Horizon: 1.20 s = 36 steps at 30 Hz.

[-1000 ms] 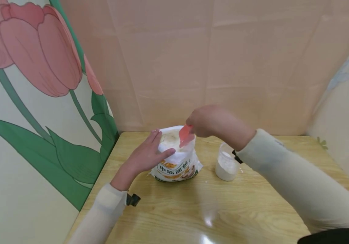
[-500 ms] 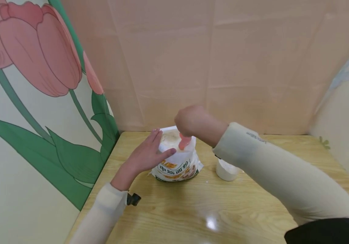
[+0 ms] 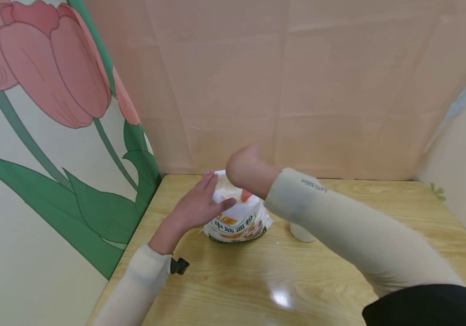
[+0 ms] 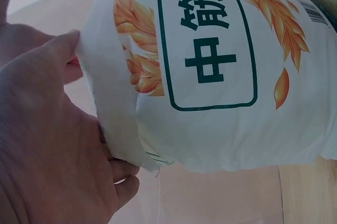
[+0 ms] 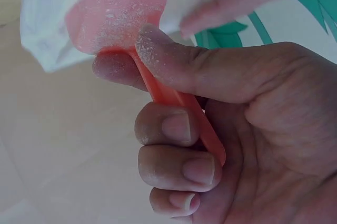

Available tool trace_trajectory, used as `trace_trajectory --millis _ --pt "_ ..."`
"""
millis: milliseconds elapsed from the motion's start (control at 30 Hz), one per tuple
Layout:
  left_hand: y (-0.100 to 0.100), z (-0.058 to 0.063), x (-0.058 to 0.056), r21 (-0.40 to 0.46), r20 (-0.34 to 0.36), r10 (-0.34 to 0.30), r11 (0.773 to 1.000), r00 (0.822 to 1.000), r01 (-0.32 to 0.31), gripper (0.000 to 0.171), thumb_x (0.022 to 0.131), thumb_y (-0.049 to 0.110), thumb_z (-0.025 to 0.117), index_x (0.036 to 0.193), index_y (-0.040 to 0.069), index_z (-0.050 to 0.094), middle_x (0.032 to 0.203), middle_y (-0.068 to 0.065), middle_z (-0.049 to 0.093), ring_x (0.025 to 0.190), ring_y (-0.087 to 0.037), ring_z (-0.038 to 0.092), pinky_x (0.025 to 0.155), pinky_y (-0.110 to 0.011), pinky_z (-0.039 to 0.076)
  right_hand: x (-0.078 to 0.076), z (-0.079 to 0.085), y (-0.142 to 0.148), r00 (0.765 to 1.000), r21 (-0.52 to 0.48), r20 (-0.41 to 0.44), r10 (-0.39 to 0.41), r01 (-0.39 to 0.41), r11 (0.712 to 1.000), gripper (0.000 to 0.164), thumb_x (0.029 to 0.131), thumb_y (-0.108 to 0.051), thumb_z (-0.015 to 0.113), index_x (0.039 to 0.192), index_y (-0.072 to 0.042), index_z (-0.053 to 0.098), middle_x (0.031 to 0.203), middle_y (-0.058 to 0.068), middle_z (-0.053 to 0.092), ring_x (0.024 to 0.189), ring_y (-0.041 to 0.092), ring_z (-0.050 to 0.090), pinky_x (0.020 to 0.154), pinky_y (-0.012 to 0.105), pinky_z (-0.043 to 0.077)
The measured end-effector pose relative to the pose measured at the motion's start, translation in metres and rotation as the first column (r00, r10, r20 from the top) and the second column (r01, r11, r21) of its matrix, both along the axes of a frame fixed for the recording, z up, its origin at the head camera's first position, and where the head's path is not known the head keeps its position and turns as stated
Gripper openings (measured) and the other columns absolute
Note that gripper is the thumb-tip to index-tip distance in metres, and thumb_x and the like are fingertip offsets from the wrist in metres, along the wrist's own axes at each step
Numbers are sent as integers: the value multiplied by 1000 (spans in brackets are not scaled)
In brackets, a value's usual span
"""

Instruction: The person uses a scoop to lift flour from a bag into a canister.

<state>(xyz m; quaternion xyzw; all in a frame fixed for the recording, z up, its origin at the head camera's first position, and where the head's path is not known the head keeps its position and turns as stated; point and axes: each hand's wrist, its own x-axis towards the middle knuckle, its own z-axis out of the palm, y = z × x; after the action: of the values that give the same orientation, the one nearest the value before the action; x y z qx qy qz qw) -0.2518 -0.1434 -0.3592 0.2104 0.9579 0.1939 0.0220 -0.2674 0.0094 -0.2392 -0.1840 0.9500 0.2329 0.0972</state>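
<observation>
A white flour bag [image 3: 234, 222] with its top open stands on the table; its printed front fills much of the left wrist view. My left hand [image 3: 194, 208] rests at its mouth, thumb spread along the front rim and straight fingers along the left side. In my right hand [image 3: 247, 172] I grip a red plastic scoop [image 5: 176, 95] by its handle, thumb pressed near the flour-dusted bowl. The scoop sits at the bag's mouth, mostly hidden by the right hand in the head view. Whether flour lies in its bowl I cannot tell.
A clear jar [image 3: 301, 232] stands right of the bag, largely hidden behind my right forearm. The wood-grain table [image 3: 233, 280] ends at a pink cloth backdrop [image 3: 224, 90]. A wall painted with tulips [image 3: 53, 68] borders the left side.
My right hand has moved left over the bag's mouth with the scoop, turning so its back covers more. The right forearm now covers most of the jar. The left hand has stayed put.
</observation>
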Motion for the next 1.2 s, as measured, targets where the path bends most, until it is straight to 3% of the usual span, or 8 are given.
trace_trajectory --millis 200,400,533,667,900,1200 --pt "0 -1 -1 16 -2 -1 1000 1000 1 107 92 82 34 163 6 11 171 -10 5 157 -26 4 124 -45 18 -11 -17 -6 999 -11 25 -40 40 999 24 102 -23 54 115 -14 72 113 3 70 102 19 62 98 41 48" --pt "1 -3 0 25 16 3 1000 1000 -3 110 89 86 34 163 7 12 171 -10 5 157 -26 6 123 -47 21 -17 -34 1 996 10 42 72 -73 997 17 98 -19 59 107 -13 73 107 4 71 96 21 64 96 45 51" --pt "0 -5 1 14 19 14 1000 1000 -14 110 89 86 33 163 7 13 171 -10 5 157 -24 6 123 -46 22 -25 -41 9 985 -15 93 144 -143 990 7 93 -16 64 95 -13 71 95 3 67 85 19 59 86 41 53" --pt "1 -5 2 11 3 7 1000 1000 -7 108 91 84 32 162 5 14 170 -11 7 157 -25 5 124 -46 20 -33 -41 22 974 -37 140 176 -173 984 4 90 -14 69 92 -11 68 88 2 63 78 19 55 73 35 51" --pt "1 -3 1 2 -13 9 1000 1000 -9 108 92 83 31 162 4 14 170 -11 4 157 -24 3 124 -45 18 -41 -42 40 963 -133 139 230 -212 968 9 91 -16 66 85 -10 62 82 4 59 72 20 52 62 33 44" --pt "-2 -1 4 -10 -2 40 999 999 -40 109 90 85 30 163 6 13 171 -9 4 157 -23 3 124 -46 20 -48 -51 56 948 -308 133 290 -239 921 21 95 -23 64 76 -12 65 78 3 58 71 19 52 63 32 42"
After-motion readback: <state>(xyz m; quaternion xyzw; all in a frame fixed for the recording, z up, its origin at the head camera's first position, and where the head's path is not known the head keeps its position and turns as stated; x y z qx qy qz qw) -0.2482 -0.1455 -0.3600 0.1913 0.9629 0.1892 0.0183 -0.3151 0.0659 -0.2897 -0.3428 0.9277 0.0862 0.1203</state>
